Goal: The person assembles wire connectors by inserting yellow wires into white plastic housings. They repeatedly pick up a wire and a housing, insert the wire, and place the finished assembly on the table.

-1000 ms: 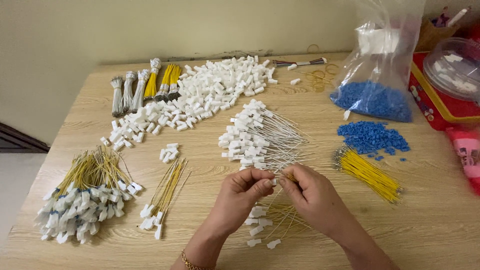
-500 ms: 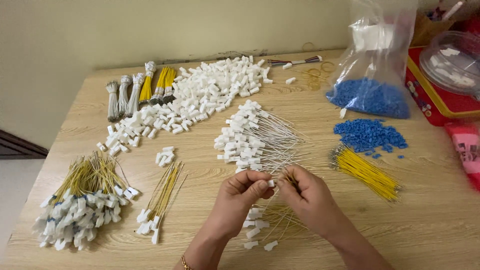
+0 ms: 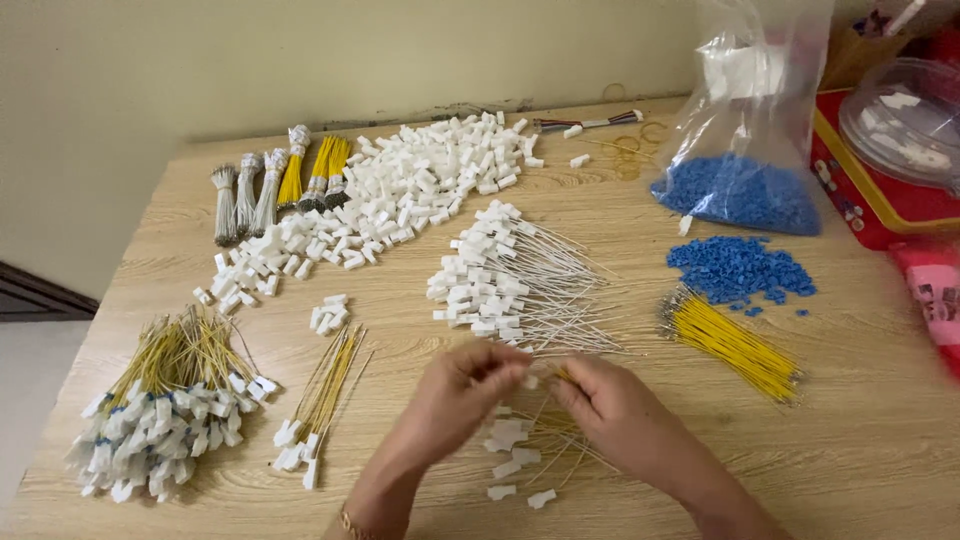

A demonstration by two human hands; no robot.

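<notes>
Both hands have stayed near the front edge of the tabletop [image 3: 880, 440], and the fingertips have moved a little closer together than a moment ago. The left hand [image 3: 465, 390] is pinching a small white plug [image 3: 529, 381] with its fingers pressed together. The right hand [image 3: 610, 400] is pinching thin yellow wires [image 3: 562, 375] right beside that plug. The two hands almost touch at the fingertips.

Just under the hands lies a little heap of wires with white plugs [image 3: 515, 450], close to the front edge. Behind the hands, near the middle of the tabletop, sits a bigger fan of white wires with plugs [image 3: 510, 285]. A long pile of loose white plugs [image 3: 400, 190] runs toward the back edge. Near the front left corner is a big bunch of yellow wires with plugs [image 3: 165, 400], and a smaller bunch [image 3: 320, 400] lies beside it. On the right side lie plain yellow wires [image 3: 735, 345], a pile of tiny blue pieces [image 3: 735, 268], and a clear bag [image 3: 745, 120] with more blue pieces inside.
</notes>
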